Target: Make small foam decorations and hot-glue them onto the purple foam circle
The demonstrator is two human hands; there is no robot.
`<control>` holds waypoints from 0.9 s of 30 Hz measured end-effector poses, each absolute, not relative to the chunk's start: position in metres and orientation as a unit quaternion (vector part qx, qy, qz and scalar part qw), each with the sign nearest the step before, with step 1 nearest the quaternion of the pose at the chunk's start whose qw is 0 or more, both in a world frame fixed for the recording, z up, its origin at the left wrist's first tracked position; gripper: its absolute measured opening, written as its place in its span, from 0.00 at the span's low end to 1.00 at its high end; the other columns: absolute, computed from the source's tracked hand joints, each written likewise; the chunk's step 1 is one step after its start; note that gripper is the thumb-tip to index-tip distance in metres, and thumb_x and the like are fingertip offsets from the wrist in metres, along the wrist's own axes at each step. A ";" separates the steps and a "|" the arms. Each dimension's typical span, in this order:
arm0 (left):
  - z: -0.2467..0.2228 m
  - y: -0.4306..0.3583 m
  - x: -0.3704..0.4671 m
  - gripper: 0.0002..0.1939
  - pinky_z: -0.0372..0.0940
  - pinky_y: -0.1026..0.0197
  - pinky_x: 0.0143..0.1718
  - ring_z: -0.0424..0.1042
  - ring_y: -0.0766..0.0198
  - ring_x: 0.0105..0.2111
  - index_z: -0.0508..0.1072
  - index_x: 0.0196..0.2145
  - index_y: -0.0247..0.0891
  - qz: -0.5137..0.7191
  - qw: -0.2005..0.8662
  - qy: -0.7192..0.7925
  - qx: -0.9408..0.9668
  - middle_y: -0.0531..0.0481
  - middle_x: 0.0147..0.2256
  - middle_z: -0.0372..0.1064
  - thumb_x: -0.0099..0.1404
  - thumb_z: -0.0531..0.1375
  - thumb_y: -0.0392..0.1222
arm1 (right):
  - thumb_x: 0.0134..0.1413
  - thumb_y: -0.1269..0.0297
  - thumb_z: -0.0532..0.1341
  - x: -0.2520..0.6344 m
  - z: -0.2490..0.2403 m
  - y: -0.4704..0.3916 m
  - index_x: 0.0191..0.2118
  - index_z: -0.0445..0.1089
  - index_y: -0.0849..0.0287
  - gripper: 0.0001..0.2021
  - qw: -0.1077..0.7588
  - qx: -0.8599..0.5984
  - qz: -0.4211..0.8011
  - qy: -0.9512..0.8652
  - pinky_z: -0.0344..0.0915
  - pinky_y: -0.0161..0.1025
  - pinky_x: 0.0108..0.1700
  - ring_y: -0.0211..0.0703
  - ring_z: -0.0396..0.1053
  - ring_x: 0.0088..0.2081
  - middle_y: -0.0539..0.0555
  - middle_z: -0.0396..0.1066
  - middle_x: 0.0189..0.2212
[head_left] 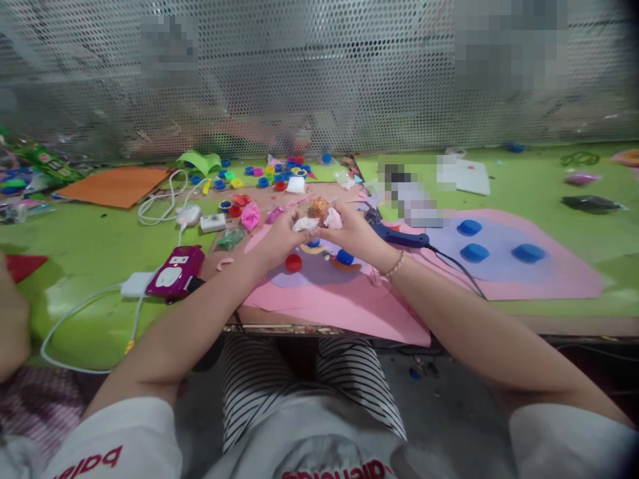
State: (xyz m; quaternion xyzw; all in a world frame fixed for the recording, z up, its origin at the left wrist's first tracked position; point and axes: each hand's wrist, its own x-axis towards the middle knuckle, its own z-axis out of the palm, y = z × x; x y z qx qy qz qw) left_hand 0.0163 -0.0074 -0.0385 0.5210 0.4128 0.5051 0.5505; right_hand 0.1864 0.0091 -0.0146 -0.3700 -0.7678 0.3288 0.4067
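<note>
My left hand (279, 236) has its fingers closed around a white crumpled piece (305, 225), paper or tissue. Between the thumb and fingers of my right hand (359, 233) sits a pale pink crumpled piece (333, 218). The thumbs nearly meet. Just beyond the fingers lies an orange crumpled piece (318, 205). Under the hands is a round lilac sheet (299, 276) on a pink sheet (319, 313). On it are a red bottle cap (293, 263) and a blue bottle cap (345, 257), with another blue cap (313, 242) beside the thumbs.
A blue glue gun (404, 237) with a black cord lies to the right. Beyond it, several blue caps (474, 252) rest on another lilac-and-pink piece. A purple power socket (176, 271) with white cables stands left. Loose caps (263, 181) cover the back. Another person's arm (12, 319) shows far left.
</note>
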 end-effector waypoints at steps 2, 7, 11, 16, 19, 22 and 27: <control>-0.035 -0.010 0.016 0.22 0.59 0.64 0.30 0.67 0.69 0.29 0.62 0.34 0.38 0.498 0.584 0.398 0.503 0.54 0.30 0.65 0.45 0.70 0.36 | 0.43 0.61 0.66 0.186 -0.015 0.010 0.30 0.62 0.57 0.12 0.401 -0.374 0.326 -0.770 0.64 0.45 0.41 0.44 0.66 0.34 0.50 0.67 0.29; -0.028 -0.011 0.015 0.23 0.62 0.61 0.34 0.69 0.68 0.30 0.64 0.34 0.36 0.470 0.646 0.350 0.490 0.52 0.31 0.68 0.42 0.69 0.30 | 0.43 0.60 0.66 0.188 -0.019 0.016 0.30 0.61 0.56 0.12 0.451 -0.362 0.332 -0.745 0.65 0.44 0.37 0.42 0.65 0.31 0.49 0.66 0.27; -0.035 -0.005 0.013 0.23 0.62 0.60 0.37 0.68 0.66 0.33 0.66 0.35 0.36 0.464 0.628 0.342 0.522 0.51 0.31 0.68 0.42 0.70 0.34 | 0.44 0.60 0.66 0.193 -0.017 0.021 0.29 0.59 0.54 0.13 0.493 -0.360 0.306 -0.731 0.66 0.46 0.38 0.43 0.67 0.32 0.50 0.68 0.29; -0.037 -0.004 0.014 0.14 0.59 0.61 0.35 0.65 0.68 0.31 0.66 0.30 0.37 0.484 0.536 0.374 0.582 0.52 0.30 0.64 0.50 0.67 0.40 | 0.43 0.62 0.65 0.193 -0.016 0.020 0.29 0.61 0.54 0.11 0.467 -0.358 0.300 -0.751 0.67 0.47 0.39 0.45 0.68 0.34 0.51 0.68 0.30; -0.035 -0.003 0.013 0.12 0.59 0.60 0.35 0.64 0.67 0.31 0.65 0.30 0.38 0.499 0.476 0.407 0.599 0.52 0.29 0.63 0.52 0.66 0.38 | 0.44 0.62 0.64 0.191 -0.020 0.021 0.31 0.62 0.55 0.09 0.421 -0.365 0.349 -0.754 0.66 0.43 0.34 0.42 0.66 0.29 0.49 0.67 0.26; -0.034 0.000 0.011 0.09 0.60 0.58 0.39 0.64 0.65 0.34 0.66 0.28 0.37 0.510 0.395 0.420 0.639 0.50 0.31 0.64 0.55 0.64 0.37 | 0.45 0.63 0.62 0.189 -0.025 0.021 0.30 0.61 0.55 0.08 0.376 -0.398 0.409 -0.730 0.65 0.41 0.29 0.41 0.66 0.25 0.48 0.66 0.22; -0.030 -0.001 0.008 0.06 0.61 0.58 0.41 0.64 0.63 0.38 0.64 0.31 0.38 0.545 0.331 0.446 0.629 0.48 0.34 0.64 0.60 0.60 0.39 | 0.48 0.62 0.61 0.191 -0.024 0.017 0.31 0.59 0.54 0.08 0.362 -0.421 0.324 -0.766 0.59 0.39 0.21 0.40 0.61 0.18 0.46 0.62 0.16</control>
